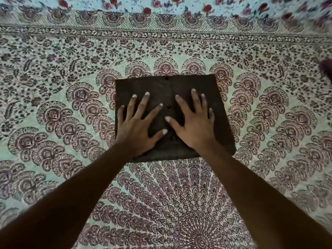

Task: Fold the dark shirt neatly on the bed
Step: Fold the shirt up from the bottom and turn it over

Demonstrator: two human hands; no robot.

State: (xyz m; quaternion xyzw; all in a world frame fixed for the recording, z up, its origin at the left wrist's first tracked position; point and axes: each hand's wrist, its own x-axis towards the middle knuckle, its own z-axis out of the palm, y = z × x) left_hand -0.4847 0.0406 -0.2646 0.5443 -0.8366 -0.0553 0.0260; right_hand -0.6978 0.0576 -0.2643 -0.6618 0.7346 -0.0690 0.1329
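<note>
The dark shirt lies folded into a compact, nearly square packet at the centre of the bed, on a patterned bedspread of fan-shaped motifs. Both hands rest flat on top of it, fingers straight and spread. The left hand covers the packet's 8 o'clock part, its little finger near the left edge; the right hand presses the 4 o'clock part. Their thumbs nearly meet in the middle. A small dark button shows between the index fingers. At 12 o'clock, a red-flowered cloth borders the bedspread.
</note>
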